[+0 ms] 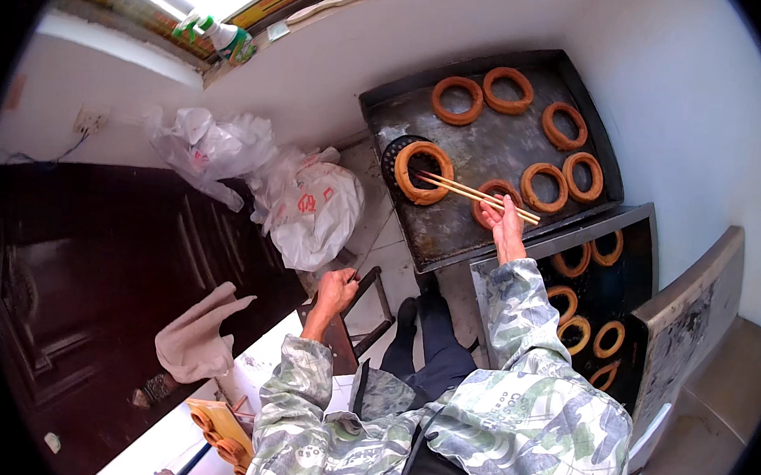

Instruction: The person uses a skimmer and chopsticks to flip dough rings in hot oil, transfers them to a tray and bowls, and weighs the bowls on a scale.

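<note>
- Chopsticks (458, 187), a pale pair with reddish tips, are pinched in the right hand (507, 228), slanting away to its left.
- Brown ring (424, 197), left of the right hand, has the tips inside its hole; whether they clamp it, I cannot tell.
- Black perforated disc (389, 158) shows under that ring's left side and through its hole.
- Dark tray (450, 242) spreads beneath and beyond the right hand, carrying another six rings: one just beside the fingertips, partly covered by the chopsticks, two to the right and three farther ahead.
- Second tray (626, 287), right of the right hand and closer to the body, holds more rings, lighter and more golden.
- Left hand (333, 293) has its fingers curled in; I cannot tell whether anything is in its grip. A dark metal frame (381, 297) stands just right of it.
- White plastic bags (308, 203) sit ahead of the left hand, and a beige cloth (198, 335) lies to its left.
</note>
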The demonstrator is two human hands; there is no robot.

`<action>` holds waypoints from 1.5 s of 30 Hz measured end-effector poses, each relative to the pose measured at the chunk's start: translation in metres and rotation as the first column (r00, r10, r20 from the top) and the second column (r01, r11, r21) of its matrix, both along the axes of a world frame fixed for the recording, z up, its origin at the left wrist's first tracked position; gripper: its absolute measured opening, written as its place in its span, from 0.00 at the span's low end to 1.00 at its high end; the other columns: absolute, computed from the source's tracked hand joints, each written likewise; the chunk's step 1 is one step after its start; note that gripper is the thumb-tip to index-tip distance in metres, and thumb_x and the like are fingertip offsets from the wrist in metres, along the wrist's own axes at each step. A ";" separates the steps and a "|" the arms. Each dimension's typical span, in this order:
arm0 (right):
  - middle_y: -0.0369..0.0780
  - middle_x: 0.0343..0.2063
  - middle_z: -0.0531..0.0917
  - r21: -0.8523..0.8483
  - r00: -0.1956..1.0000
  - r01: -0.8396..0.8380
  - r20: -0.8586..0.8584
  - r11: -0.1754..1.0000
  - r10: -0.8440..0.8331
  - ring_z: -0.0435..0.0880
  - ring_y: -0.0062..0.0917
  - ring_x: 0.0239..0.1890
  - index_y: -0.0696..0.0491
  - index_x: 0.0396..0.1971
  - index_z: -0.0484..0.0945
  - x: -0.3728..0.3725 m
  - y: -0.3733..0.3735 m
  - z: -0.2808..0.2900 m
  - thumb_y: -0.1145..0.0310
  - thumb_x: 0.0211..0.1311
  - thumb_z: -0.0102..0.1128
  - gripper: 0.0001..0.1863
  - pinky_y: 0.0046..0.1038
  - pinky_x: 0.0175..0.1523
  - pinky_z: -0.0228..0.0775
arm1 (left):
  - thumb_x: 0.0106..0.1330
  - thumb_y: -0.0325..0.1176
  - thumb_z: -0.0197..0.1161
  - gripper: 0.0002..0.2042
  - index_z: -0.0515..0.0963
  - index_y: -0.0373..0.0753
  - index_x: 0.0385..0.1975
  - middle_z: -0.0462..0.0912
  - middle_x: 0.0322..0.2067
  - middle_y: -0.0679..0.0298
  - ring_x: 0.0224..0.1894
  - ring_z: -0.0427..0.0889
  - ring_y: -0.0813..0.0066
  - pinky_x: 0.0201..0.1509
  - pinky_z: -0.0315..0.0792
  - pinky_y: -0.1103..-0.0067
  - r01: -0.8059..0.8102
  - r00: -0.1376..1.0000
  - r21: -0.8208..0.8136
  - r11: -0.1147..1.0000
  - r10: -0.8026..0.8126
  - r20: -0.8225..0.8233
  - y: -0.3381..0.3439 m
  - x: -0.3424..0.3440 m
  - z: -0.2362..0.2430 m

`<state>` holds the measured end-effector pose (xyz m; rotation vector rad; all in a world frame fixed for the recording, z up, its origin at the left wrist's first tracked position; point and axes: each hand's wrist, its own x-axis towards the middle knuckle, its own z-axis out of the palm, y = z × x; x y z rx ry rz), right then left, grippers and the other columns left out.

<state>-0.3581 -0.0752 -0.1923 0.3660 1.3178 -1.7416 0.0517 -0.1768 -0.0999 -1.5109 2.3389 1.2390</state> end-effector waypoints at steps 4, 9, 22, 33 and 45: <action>0.44 0.38 0.83 -0.007 0.988 -0.092 -0.122 0.996 0.090 0.87 0.32 0.35 0.55 0.44 0.76 0.007 -0.007 0.048 0.57 0.70 0.50 0.17 0.24 0.30 0.79 | 0.53 0.34 0.57 0.10 0.82 0.38 0.31 0.79 0.22 0.48 0.28 0.81 0.52 0.32 0.72 0.66 -0.136 0.980 0.012 0.991 0.136 -0.142 0.032 0.018 0.007; 0.45 0.39 0.84 -0.040 0.886 -0.331 -0.358 0.943 0.296 0.87 0.28 0.36 0.58 0.47 0.74 0.021 -0.008 0.120 0.58 0.70 0.50 0.18 0.20 0.33 0.80 | 0.53 0.34 0.57 0.11 0.81 0.34 0.31 0.77 0.19 0.52 0.21 0.77 0.66 0.29 0.70 0.72 -0.227 0.947 0.173 0.958 0.259 -0.191 0.075 0.049 0.048; 0.43 0.32 0.85 0.067 0.527 -0.757 -0.526 0.650 0.668 0.86 0.25 0.30 0.55 0.41 0.78 0.245 0.015 0.214 0.58 0.69 0.52 0.15 0.18 0.29 0.76 | 0.54 0.34 0.56 0.11 0.80 0.36 0.32 0.76 0.19 0.56 0.23 0.76 0.72 0.30 0.70 0.75 -0.557 0.703 0.232 0.797 0.602 -0.378 0.307 0.269 0.059; 0.44 0.34 0.85 0.076 0.112 -0.982 -0.492 0.170 0.863 0.87 0.27 0.31 0.58 0.43 0.77 0.605 0.080 0.245 0.60 0.67 0.56 0.16 0.20 0.31 0.79 | 0.53 0.34 0.57 0.10 0.81 0.39 0.31 0.80 0.23 0.53 0.27 0.80 0.56 0.32 0.72 0.69 -0.924 0.356 0.022 0.381 0.883 -0.305 0.567 0.442 0.121; 0.45 0.36 0.85 -0.102 -0.183 -0.960 -0.474 -0.261 0.861 0.87 0.27 0.32 0.60 0.45 0.77 0.955 0.148 0.270 0.66 0.66 0.57 0.15 0.20 0.31 0.78 | 0.54 0.32 0.57 0.10 0.81 0.35 0.31 0.75 0.15 0.57 0.17 0.75 0.70 0.25 0.69 0.74 -0.941 -0.335 0.141 -0.306 0.896 -0.290 0.656 0.558 0.131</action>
